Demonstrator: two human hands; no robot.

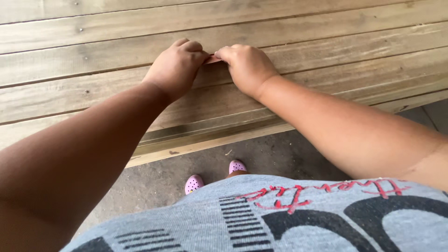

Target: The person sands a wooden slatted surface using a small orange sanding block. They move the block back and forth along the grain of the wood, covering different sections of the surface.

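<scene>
1. Two hands are in view: the left hand (pixel 176 69) and the right hand (pixel 246 66), both resting against the wooden planks (pixel 326 51).
2. One small reddish-brown piece (pixel 213 59) sits between the two sets of fingertips; what it is cannot be told, as most of it is hidden.
3. The left fingers (pixel 193 46) are curled, pinching the piece's left end; the right fingers (pixel 226 52) are bent, pinching its right end.
4. The piece lies against a plank, just under the knuckles of both hands.
5. About six weathered planks run across, behind and below the fingers.
6. Two pink shoes (pixel 214 176) stand on the grey floor (pixel 261 154), well below the hands.
7. No container shows.
</scene>
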